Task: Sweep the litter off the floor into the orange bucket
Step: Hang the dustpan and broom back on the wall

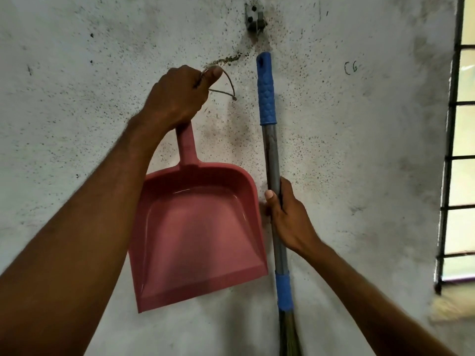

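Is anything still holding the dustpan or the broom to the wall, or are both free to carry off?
The dustpan is not free: its wire loop, pinched in the left hand, is still caught on a wall nail. The broom, gripped by the right hand, sits below the wall hook, clear of it.

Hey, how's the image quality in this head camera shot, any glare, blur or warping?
Head view: the window at right is blown out; a soft sheen sits inside the pink dustpan; the left hand and right hand on the broom handle look fairly sharp; wide-angle stretch enlarges the forearms at the lower corners; the wall is evenly lit.
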